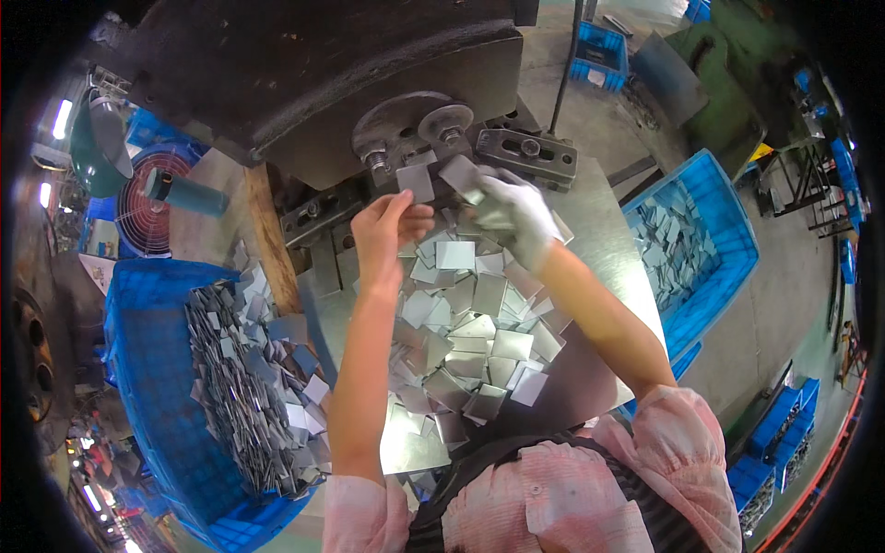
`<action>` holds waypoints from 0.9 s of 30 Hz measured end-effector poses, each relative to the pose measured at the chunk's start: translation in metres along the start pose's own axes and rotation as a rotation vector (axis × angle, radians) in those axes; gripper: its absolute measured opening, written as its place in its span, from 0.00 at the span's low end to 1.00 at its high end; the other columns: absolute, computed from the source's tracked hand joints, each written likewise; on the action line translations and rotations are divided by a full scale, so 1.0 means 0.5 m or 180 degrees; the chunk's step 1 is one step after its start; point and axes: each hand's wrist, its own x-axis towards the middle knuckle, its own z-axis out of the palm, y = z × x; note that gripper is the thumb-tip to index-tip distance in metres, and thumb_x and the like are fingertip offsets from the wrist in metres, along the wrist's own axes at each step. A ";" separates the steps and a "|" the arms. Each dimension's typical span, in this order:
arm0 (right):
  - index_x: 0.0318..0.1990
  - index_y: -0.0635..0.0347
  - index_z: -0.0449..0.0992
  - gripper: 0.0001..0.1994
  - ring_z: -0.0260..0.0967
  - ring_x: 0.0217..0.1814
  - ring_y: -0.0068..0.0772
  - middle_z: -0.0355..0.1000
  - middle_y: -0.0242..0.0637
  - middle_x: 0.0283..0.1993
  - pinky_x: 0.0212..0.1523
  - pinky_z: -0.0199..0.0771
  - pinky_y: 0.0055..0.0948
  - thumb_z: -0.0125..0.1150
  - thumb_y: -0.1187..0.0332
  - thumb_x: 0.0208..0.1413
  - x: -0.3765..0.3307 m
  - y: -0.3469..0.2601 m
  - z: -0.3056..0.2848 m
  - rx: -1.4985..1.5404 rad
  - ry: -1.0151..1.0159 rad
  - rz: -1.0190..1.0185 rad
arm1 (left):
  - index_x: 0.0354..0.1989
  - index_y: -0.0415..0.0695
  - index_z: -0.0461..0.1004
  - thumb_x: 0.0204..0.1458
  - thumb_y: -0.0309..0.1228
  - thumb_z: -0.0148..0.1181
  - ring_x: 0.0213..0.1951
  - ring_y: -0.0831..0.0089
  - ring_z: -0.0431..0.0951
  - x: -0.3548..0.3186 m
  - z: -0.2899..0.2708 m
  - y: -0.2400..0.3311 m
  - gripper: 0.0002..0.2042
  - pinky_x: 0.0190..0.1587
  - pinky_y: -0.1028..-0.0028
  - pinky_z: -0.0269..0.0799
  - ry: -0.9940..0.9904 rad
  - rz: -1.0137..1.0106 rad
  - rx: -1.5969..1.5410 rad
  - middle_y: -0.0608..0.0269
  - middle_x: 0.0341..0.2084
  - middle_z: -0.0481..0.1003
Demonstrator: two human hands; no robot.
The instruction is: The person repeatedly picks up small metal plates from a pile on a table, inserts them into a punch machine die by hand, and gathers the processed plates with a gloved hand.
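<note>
My bare left hand [387, 230] pinches a small square metal plate [416, 182] and holds it up by the die of a dark press machine [313, 83]. In a white glove, my right hand [514, 214] grips another metal plate [461, 173] beside it, also close to the die. Below both hands a loose heap of square metal plates [475, 336] covers the steel work table [604, 249].
A blue crate [147, 387] packed with metal plates stands at my left. Another blue crate [728, 230] with plates sits to the right of the table. A red-grilled fan [147, 207] is at far left. More blue crates [779, 433] line the floor at right.
</note>
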 end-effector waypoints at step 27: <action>0.32 0.57 0.67 0.09 0.68 0.31 0.28 0.69 0.41 0.36 0.27 0.70 0.20 0.47 0.61 0.57 -0.182 0.032 -0.171 0.1576 -0.0435 0.0740 | 0.36 0.43 0.74 0.38 0.28 0.63 0.39 0.68 0.71 -0.083 -0.019 -0.042 0.13 0.40 0.70 0.69 -0.1140 0.2508 0.3924 0.65 0.37 0.72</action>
